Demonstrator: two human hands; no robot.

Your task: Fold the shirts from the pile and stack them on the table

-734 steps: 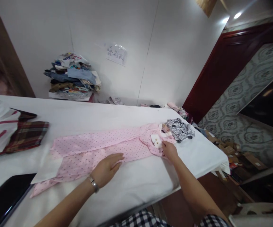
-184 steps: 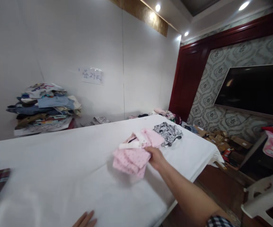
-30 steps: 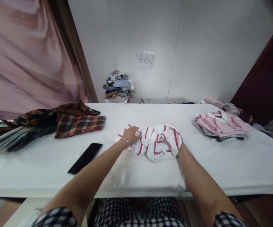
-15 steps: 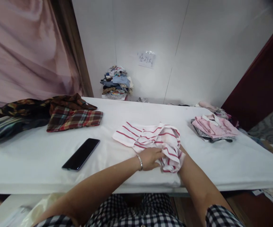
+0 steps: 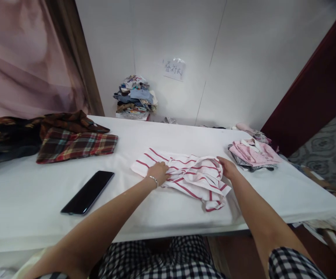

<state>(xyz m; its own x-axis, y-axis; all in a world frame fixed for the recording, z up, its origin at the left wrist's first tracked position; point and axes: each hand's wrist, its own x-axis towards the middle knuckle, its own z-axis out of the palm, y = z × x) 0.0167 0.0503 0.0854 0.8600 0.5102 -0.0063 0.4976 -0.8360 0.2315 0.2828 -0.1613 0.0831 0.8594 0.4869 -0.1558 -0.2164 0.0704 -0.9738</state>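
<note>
A white shirt with red stripes (image 5: 191,170) lies partly crumpled on the white-covered table (image 5: 144,209). My left hand (image 5: 158,173), a silver bracelet at its wrist, is on the left part of the shirt, with its fingers bent into the cloth near the button strip. At the shirt's right edge, my right hand (image 5: 227,167) pinches the fabric between thumb and fingers. A loose striped part of the shirt hangs toward the table's front edge, below both hands.
A black phone (image 5: 88,192) lies to the left. Behind it are a plaid garment (image 5: 77,145) and dark clothes (image 5: 11,131). Folded clothes with a pink shirt (image 5: 255,152) on top sit at the right. A tall clothes pile (image 5: 135,95) stands by the wall under a handwritten sign (image 5: 174,69).
My left hand has moved left along the shirt. My right hand has come out from under the cloth to its right edge. The shirt is spread flatter, and the view has shifted slightly right.
</note>
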